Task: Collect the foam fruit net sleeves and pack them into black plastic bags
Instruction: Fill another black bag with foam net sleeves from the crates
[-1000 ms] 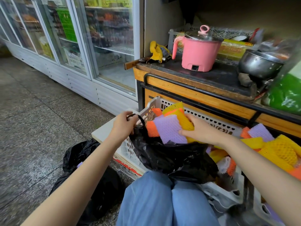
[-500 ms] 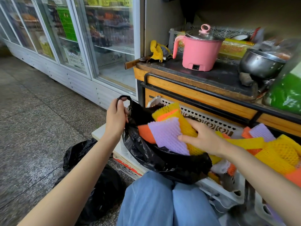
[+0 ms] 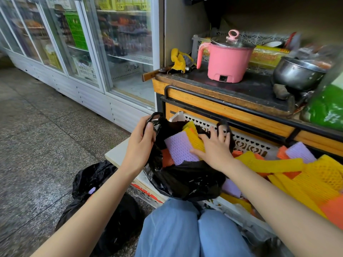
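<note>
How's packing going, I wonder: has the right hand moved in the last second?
Yes. The right hand slid left, toward the corner of the white crate.

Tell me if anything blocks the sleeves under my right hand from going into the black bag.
Nothing visible does. The left hand grips a handle of the black bag, so its mouth gapes, and the right hand presses the purple sleeve and yellow sleeve straight into that opening.
</note>
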`<state>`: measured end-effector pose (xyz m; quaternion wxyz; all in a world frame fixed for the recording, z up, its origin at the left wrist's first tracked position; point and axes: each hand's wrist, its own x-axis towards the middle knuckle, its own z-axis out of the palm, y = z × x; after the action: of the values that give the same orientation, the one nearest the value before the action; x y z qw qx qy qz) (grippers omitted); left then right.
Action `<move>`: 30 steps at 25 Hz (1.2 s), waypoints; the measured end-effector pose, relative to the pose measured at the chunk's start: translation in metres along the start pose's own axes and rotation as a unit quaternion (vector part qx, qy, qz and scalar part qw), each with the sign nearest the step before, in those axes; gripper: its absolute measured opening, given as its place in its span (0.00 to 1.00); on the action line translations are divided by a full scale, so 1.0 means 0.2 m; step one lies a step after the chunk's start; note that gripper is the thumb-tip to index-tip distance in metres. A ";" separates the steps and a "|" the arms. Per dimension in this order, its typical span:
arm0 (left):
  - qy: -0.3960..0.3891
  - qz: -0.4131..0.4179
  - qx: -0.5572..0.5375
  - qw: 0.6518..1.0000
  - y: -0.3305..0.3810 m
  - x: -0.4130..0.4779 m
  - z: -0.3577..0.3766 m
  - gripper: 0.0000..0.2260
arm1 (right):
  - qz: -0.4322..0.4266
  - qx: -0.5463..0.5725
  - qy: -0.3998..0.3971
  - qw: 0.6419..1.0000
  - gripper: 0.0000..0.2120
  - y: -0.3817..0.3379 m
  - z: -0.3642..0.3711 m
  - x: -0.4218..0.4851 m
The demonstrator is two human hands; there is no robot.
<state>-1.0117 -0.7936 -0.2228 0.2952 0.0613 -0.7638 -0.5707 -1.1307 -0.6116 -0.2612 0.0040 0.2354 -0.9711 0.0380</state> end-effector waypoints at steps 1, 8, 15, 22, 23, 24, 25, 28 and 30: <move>-0.003 -0.001 -0.002 1.000 -0.01 -0.01 -0.01 0.11 | 0.018 -0.007 0.037 0.999 0.34 0.03 0.00 0.01; -0.003 -0.004 -0.010 1.000 -0.07 0.02 0.00 0.12 | 0.172 0.100 0.143 0.970 0.42 0.30 -0.02 0.10; 0.016 -0.046 -0.002 0.999 -0.12 0.13 0.04 0.11 | 0.123 0.359 0.065 0.923 0.16 0.24 -0.14 0.21; 0.174 0.073 -0.007 0.982 0.12 0.66 -0.19 0.11 | -0.050 0.459 0.215 0.861 0.11 -0.23 -0.71 0.54; 0.189 0.116 -0.005 0.975 0.18 0.70 -0.23 0.11 | -0.069 0.476 0.231 0.846 0.09 -0.31 -0.76 0.58; 0.202 0.156 -0.003 0.967 0.22 0.73 -0.27 0.11 | -0.092 0.495 0.243 0.829 0.07 -0.38 -0.80 0.60; 0.213 0.191 0.003 0.958 0.24 0.75 -0.31 0.11 | -0.115 0.511 0.250 0.814 0.06 -0.46 -0.85 0.63; 0.246 0.244 0.031 0.937 0.22 0.80 -0.44 0.13 | -0.159 0.532 0.240 0.796 0.23 -0.65 -0.92 0.69; 0.258 0.233 0.044 0.936 0.12 0.82 -0.51 0.14 | -0.182 0.530 0.220 0.798 0.19 -0.73 -0.89 0.75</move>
<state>-1.0868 -0.9419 -0.1211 0.6041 0.0393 -0.6783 -0.4164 -1.2000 -0.7957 -0.0702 0.0990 0.3586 -0.7114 0.5962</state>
